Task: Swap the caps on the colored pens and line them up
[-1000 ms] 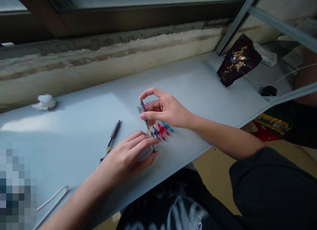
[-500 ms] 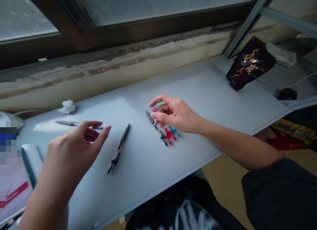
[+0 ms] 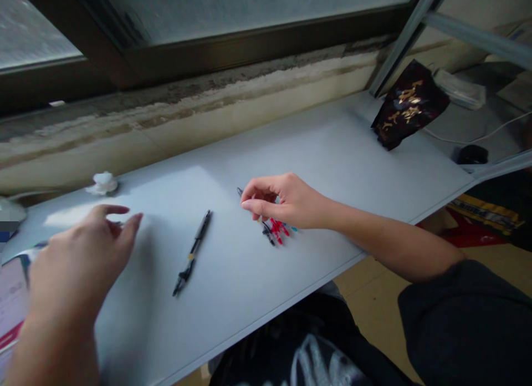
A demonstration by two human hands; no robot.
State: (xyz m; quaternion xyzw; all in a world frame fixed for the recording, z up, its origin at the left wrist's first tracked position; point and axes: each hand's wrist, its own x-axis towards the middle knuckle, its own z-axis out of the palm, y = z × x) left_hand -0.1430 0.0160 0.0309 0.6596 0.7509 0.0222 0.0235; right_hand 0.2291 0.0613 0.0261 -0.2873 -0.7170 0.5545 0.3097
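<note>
My left hand point(image 3: 83, 258) is over the left of the desk, slightly blurred, with fingers curled and the tips of thumb and forefinger apart. A sliver of a pen point(image 3: 120, 224) shows inside its grip; the rest is hidden behind the hand. My right hand point(image 3: 286, 200) is closed in a pinch over a group of pens, its fingertips hiding whatever they touch. Black, red and blue ends stick out below it, among them a black pen point(image 3: 266, 232) and a red pen point(image 3: 276, 230). Between the hands a black click pen point(image 3: 192, 253) lies slanted on the desk, touched by neither.
The white desk point(image 3: 174, 341) runs along the wall under a window. A crumpled white tissue point(image 3: 102, 183) lies at its back left. A phone point(image 3: 12, 305) is at the left edge. A dark packet with gold lettering point(image 3: 409, 106) stands at the right by a metal frame point(image 3: 409, 39).
My left hand has moved left, and the pen beside it no longer shows on the desk. My right hand has lowered over the group of pens and its fingers have closed. The view has shifted slightly.
</note>
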